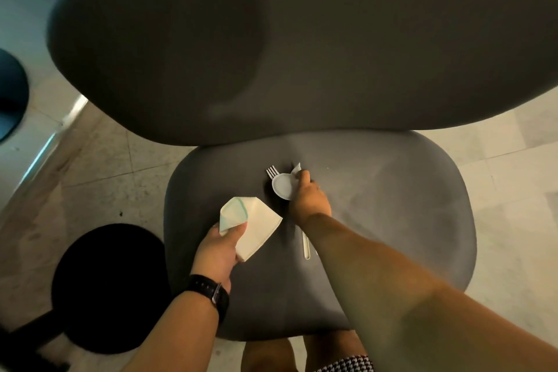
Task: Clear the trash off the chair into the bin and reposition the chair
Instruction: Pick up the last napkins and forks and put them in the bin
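Far left, a pale blue-grey table top (21,24) is seen along the edge of view, with a dark round base (12,96) below it on the tiled floor (99,166). Lower left, a black round stool seat (108,287) stands just beside the left edge of the grey chair seat (377,220). The chair's backrest (271,39) fills the upper frame, blurred by closeness. Left hand (216,251), black watch (211,291) on the wrist, is held over the front-left part of the seat; a folded white napkin (256,226) with a faint green band is gripped between thumb and curled fingers, its free corner pointing toward the seat's middle. Whether the napkin touches the seat cannot be told. Right of it, near the seat's centre, a white plastic fork (272,171) is seen with tines toward the backrest; a pale handle end (306,246) shows from under the right forearm, and which utensil it belongs to cannot be told. A white plastic spoon (283,186) lies bowl-up just beside the fork tines. Right hand (308,199) is reached in from lower right, fingertips (303,176) closed on a small scrap of white paper (297,167) at the spoon bowl's rim; whether the spoon itself is pinched too cannot be told. At bottom centre, bare knees and patterned shorts (347,364) are seen against the seat's front edge.
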